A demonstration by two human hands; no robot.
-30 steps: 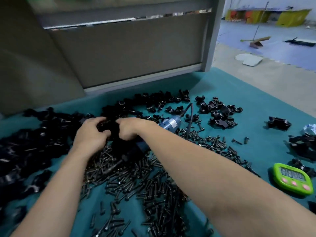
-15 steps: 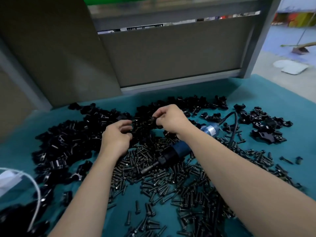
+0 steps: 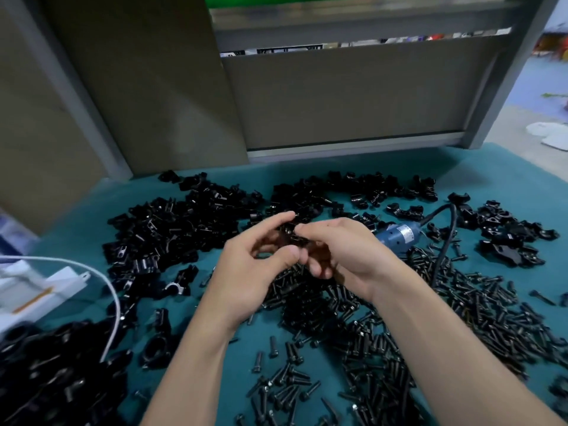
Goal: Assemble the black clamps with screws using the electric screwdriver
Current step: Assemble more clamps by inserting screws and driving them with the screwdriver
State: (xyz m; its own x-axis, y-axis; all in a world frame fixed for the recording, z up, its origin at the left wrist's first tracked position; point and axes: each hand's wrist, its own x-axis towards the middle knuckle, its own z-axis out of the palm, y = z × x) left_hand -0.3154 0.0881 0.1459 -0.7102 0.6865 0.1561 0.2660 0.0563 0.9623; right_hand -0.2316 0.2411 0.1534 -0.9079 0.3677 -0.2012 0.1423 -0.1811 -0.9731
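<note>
Gripping one black clamp (image 3: 290,234) in both left hand (image 3: 252,272) and right hand (image 3: 347,256), fingers curled round it, above scattered screws (image 3: 461,305); just behind right hand, on green cloth (image 3: 507,179), the blue screwdriver (image 3: 396,238).

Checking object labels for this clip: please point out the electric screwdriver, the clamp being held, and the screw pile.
electric screwdriver (image 3: 399,236): head view, on its blue body.
held clamp (image 3: 291,234): head view, on its visible black middle.
screw pile (image 3: 461,312): head view, on the heap's dense middle.
</note>
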